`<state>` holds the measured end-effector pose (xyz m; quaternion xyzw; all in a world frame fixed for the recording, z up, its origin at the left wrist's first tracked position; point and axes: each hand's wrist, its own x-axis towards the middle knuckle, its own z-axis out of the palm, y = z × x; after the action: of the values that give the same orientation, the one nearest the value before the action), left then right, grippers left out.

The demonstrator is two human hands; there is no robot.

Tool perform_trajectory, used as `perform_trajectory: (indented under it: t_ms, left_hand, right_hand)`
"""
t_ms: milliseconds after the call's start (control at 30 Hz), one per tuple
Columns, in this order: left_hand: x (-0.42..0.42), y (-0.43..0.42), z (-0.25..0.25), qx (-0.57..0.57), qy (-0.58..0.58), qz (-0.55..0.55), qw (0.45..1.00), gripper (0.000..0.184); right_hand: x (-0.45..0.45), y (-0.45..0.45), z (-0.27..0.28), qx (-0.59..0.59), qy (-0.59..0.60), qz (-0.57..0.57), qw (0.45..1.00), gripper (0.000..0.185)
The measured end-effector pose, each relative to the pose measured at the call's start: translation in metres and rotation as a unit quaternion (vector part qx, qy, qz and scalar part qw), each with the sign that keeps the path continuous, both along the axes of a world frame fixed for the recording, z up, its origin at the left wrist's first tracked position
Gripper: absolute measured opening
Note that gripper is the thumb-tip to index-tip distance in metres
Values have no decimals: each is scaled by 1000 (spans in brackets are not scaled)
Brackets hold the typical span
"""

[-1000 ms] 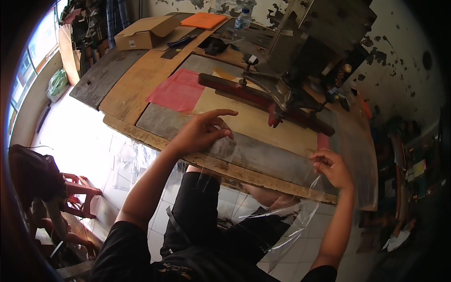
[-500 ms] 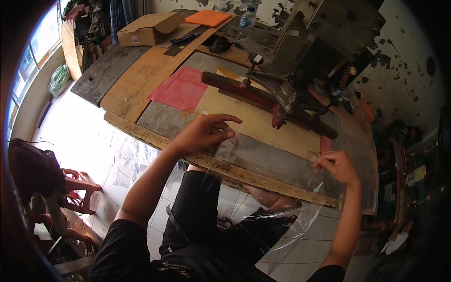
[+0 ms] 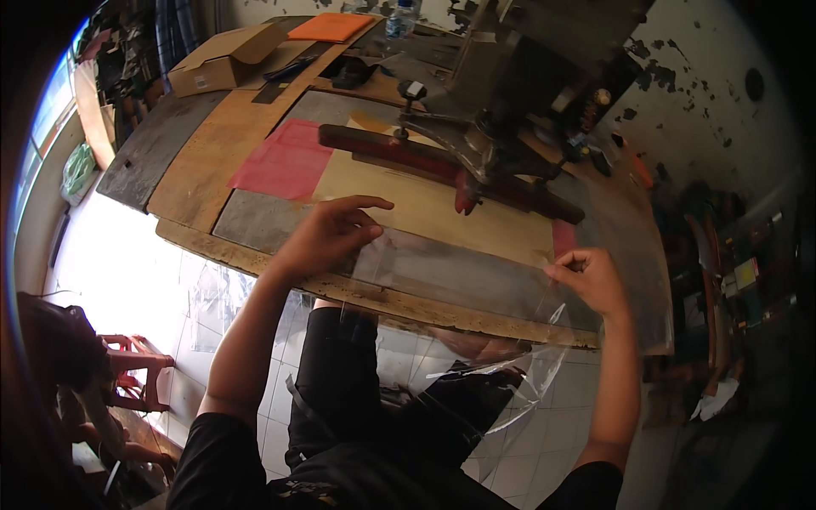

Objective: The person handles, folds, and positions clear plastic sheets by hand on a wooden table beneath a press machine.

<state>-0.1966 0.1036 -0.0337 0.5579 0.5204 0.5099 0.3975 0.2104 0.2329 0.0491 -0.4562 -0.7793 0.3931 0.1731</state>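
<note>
Clock positions are taken from the view centre. The clear plastic sheet (image 3: 537,387) is suspended between both hands, at the bench (image 3: 183,174) edge, with its slack hung toward 5 o'clock. At 9 o'clock, the sheet is pinched by the left hand (image 3: 319,242), forefinger extended, other fingers curled to the thumb. At 3 o'clock, it is pinched by closed fingers of the right hand (image 3: 595,276). A cream sheet (image 3: 433,212) is laid at 12 o'clock, below a red bar (image 3: 382,153); a red sheet (image 3: 280,161) is laid at 10.

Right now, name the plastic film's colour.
The plastic film is clear and colourless, with whitish glints, seen best in the head view.
</note>
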Motion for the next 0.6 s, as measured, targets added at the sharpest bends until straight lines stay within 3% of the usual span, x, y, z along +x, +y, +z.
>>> perform_trajectory:
  t_ms: [333, 600]
  left_hand:
    - [-4, -1, 2, -11, 14, 5, 1000, 39]
    - [-5, -1, 1, -2, -22, -3, 1000, 39]
  right_hand:
    - [5, -23, 0, 53, 122, -41, 990, 14]
    - [9, -34, -10, 107, 58, 66, 990, 24]
